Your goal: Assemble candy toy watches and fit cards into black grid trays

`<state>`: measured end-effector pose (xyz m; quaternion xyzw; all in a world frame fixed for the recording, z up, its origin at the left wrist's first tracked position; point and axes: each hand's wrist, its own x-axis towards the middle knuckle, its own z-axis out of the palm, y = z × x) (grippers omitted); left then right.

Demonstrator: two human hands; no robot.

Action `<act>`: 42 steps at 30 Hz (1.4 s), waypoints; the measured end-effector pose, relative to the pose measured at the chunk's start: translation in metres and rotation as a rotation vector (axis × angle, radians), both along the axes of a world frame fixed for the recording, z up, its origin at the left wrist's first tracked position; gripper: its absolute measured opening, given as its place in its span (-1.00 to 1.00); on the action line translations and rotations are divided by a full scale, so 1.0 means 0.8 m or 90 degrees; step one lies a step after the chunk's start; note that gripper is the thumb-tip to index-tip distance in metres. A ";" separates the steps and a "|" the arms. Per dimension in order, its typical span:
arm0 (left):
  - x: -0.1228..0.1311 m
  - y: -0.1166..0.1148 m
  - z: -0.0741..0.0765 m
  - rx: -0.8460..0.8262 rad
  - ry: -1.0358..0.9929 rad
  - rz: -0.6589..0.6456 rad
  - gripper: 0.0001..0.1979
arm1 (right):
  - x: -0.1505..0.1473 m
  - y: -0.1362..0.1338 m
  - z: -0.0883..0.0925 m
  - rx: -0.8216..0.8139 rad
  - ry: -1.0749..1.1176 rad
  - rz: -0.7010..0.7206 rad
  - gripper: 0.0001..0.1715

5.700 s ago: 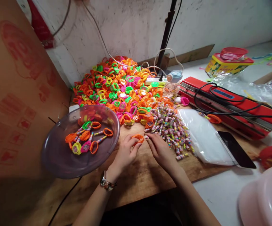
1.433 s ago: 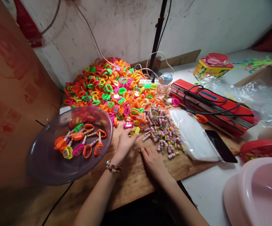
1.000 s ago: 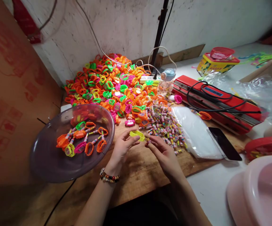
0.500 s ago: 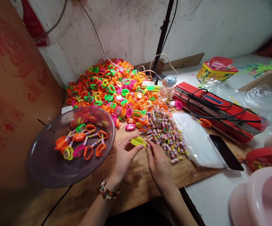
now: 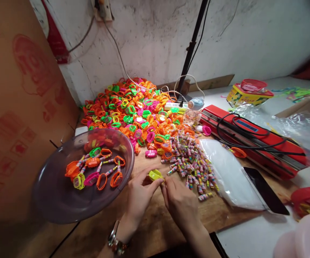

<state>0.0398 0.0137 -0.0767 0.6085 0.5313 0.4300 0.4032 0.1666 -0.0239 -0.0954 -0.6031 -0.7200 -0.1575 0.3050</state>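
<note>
Hands: left hand (image 5: 140,199) pinched the yellow toy watch (image 5: 155,175) between thumb and fingers; right hand (image 5: 182,202) brought its fingertips to the watch's right end, and I could not tell whether they gripped it.
Yellow toy watch: glossy and plastic-looking, a curved loop, held above bare wood.
Candy sticks (image 5: 192,154): slim wrapped tubes banded pink, yellow and blue, heaped loosely just beyond my right hand.
Purple basin (image 5: 58,193): smooth, translucent, round-rimmed; toy watches with sticks attached lay inside.
Watch heap (image 5: 128,111): orange, green and pink loops, tangled against the rough, stained wall (image 5: 149,43).
Open room: grained wooden table (image 5: 222,215) showed between basin and candy sticks; its front edge ran beneath my forearms.
Right side: limp plastic bags (image 5: 230,175) touched the flat black phone (image 5: 265,190).
Hard to see: fingers covered the watch's right end; the pink tub (image 5: 302,236) was cut off.
</note>
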 end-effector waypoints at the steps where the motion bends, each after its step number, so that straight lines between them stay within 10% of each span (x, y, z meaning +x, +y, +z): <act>1: -0.008 -0.003 0.003 0.034 0.045 -0.001 -0.69 | -0.006 0.000 0.000 0.010 0.014 0.024 -0.74; 8: -0.091 -0.015 0.035 0.356 0.378 0.122 -0.68 | -0.051 0.019 -0.001 -0.063 0.148 0.227 -0.81; 13: -0.108 0.005 0.063 0.362 0.566 0.415 -0.49 | 0.010 0.050 -0.032 -0.224 -0.052 -0.019 -0.56; 18: -0.013 0.048 0.012 0.315 0.429 0.043 -0.52 | 0.068 0.067 -0.070 -0.220 -0.135 0.005 -0.72; 24: 0.044 0.116 -0.053 0.169 0.338 0.033 -0.82 | 0.054 0.072 -0.079 -0.151 -0.085 0.108 -0.73; 30: 0.010 0.073 -0.051 0.164 0.213 -0.039 -0.88 | 0.040 0.056 -0.081 -0.132 0.138 0.154 -0.79; 36: -0.006 0.030 -0.041 0.127 0.126 -0.082 -0.83 | 0.034 0.054 -0.045 -0.200 0.815 0.192 -0.52; 42: -0.016 0.025 -0.032 0.133 0.100 -0.096 -0.85 | 0.026 0.051 -0.033 -0.239 0.691 0.251 -0.65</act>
